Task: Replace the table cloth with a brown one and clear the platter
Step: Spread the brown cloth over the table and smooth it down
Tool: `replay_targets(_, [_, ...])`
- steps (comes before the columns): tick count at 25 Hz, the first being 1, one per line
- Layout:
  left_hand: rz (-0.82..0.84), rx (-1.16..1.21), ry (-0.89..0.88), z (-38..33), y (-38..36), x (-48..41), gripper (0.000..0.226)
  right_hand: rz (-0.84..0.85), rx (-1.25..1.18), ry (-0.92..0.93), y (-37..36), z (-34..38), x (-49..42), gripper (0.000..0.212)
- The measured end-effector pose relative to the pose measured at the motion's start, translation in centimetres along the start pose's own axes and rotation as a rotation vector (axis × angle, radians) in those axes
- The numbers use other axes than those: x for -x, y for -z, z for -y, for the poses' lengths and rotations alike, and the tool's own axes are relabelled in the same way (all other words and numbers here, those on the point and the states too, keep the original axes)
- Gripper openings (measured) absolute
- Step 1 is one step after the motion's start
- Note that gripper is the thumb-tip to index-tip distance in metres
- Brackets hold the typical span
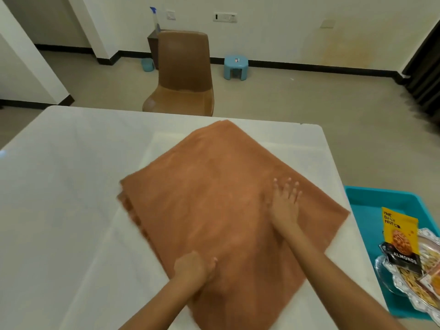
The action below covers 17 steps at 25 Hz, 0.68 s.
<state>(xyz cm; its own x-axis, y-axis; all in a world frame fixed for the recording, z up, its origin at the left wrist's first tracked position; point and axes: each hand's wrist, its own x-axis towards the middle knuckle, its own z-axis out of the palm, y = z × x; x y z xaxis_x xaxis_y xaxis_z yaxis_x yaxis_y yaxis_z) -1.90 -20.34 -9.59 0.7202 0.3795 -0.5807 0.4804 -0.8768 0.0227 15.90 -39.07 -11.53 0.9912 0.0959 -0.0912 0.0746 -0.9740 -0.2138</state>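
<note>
A folded brown cloth (214, 186) lies as a diamond on the white table (59, 175). My right hand (284, 203) rests flat on its right part with fingers spread. My left hand (194, 267) presses on the cloth's near-left edge with fingers curled; whether it pinches the fabric I cannot tell. At the far right a glass platter (390, 279) holds a yellow almond packet (400, 236) and other snack packs, inside a teal tray (371, 198).
A brown chair (183, 72) stands behind the table's far edge. A light blue stool (235, 67) and a small blue tub (147, 64) sit on the floor by the wall. A spray bottle (155, 19) stands on a dark side cabinet behind the chair.
</note>
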Motion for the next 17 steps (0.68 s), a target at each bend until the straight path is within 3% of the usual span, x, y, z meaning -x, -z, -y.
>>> replay_targets(1, [-0.027, 0.018, -0.073, -0.2, 1.3, -0.7, 0.06, -0.034, -0.084, -0.039, -0.6, 1.7, 2.7, 0.075])
replay_targets(3, [-0.226, 0.052, -0.24, 0.4, 3.9, -3.5, 0.057, 0.153, -0.21, -0.115, -2.0, 3.9, 9.1, 0.089])
replay_targets(5, [-0.416, 0.087, -0.342, 2.3, 5.5, -6.9, 0.077, 0.292, -0.12, -0.16, -4.3, 2.6, 14.2, 0.107])
replay_targets(8, [-0.303, 0.1, -0.178, 6.8, 4.3, -10.0, 0.095, 0.317, 0.008, -0.093, -5.4, -1.4, 15.2, 0.113])
replay_targets(13, [-0.18, 0.153, 0.013, 5.3, 1.1, -6.2, 0.105, 0.235, 0.233, 0.09, -2.5, -6.2, 3.3, 0.109])
replay_targets(17, [-0.406, 0.286, -0.017, 7.1, 1.4, -5.1, 0.093, 0.188, 0.172, 0.066, -0.4, -2.9, -0.9, 0.085])
